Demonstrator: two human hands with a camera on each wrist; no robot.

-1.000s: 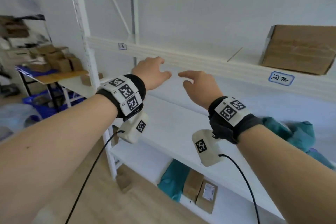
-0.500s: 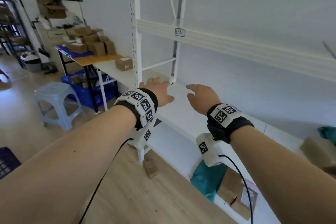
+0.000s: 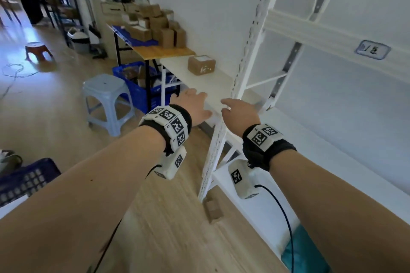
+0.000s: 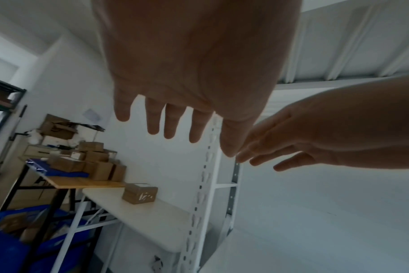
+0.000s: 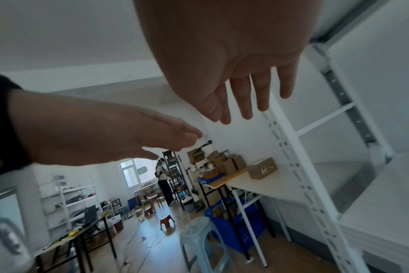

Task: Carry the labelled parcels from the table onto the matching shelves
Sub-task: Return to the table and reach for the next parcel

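Observation:
A brown cardboard parcel (image 3: 201, 65) (image 4: 140, 193) (image 5: 261, 168) with a white label lies alone on the white table (image 3: 213, 86) beside the shelving. My left hand (image 3: 195, 106) (image 4: 175, 114) and my right hand (image 3: 238, 109) (image 5: 245, 96) are stretched out side by side, fingers straight, holding nothing. Both hover near the front upright (image 3: 248, 55) of the white shelf rack, short of the parcel. A shelf tag with handwriting (image 3: 372, 49) is stuck on the rack's upper beam.
Behind the white table stands a wooden table (image 3: 164, 51) stacked with several brown boxes (image 3: 155, 26). A pale blue stool (image 3: 107, 102) and a blue crate (image 3: 137, 82) sit on the floor to the left. A small box (image 3: 214, 210) lies by the rack's foot. A person (image 5: 162, 177) stands far back.
The view has swung left along the rack, away from the shelved parcels, bringing the table and its lone parcel into sight. Both empty hands have stayed outstretched and moved toward the table.

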